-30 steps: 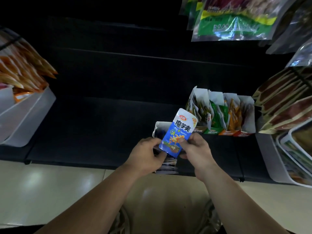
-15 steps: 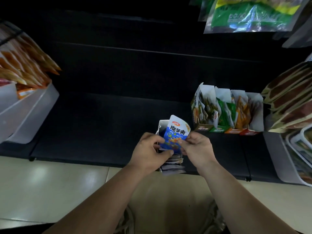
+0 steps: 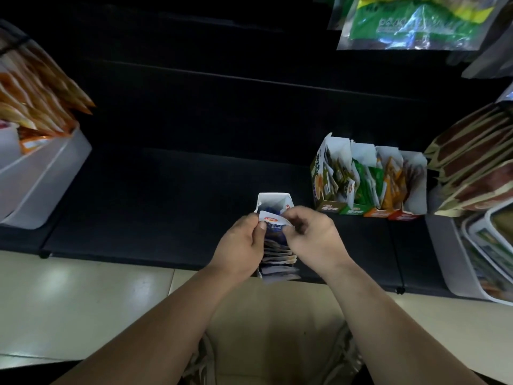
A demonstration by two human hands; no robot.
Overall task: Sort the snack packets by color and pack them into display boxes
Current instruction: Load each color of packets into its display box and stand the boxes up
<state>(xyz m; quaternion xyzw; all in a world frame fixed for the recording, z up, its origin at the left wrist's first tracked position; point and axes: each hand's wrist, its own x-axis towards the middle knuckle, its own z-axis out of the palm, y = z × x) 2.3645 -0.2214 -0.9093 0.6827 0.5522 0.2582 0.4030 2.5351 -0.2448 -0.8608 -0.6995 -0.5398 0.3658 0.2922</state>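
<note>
- The blue-and-white foil snack packet [image 3: 271, 219] sits at the mouth of the narrow white cardboard display box [image 3: 273, 198], which stands at the front edge of the black shelf [image 3: 166, 207]; its top edge is above the rim.
- The left hand [image 3: 241, 245] has its grip pinched on the packet's left top corner, thumb on its face. The right hand [image 3: 313, 237] has its fingers curled round the right top corner.
- Nearer the person, the same box already holds a row of blue packets [image 3: 277, 255] on edge, so the blue lot looks largely packed, with this packet not yet seated.
- Just to the right, apart from this box, a row of four display boxes [image 3: 358, 210] with olive, green, orange and red fronts is filled by colour.
- I see no loose packets on the shelf; what is left probably amounts to pushing this one down.
- A white plastic bin of orange packets [image 3: 50, 173] stands well apart at far left, and brown pouches [image 3: 472, 151] lean in white trays at far right.
- A hanging green bag [image 3: 410, 23] is overhead. Nothing blocks the box's mouth except the hands themselves.
</note>
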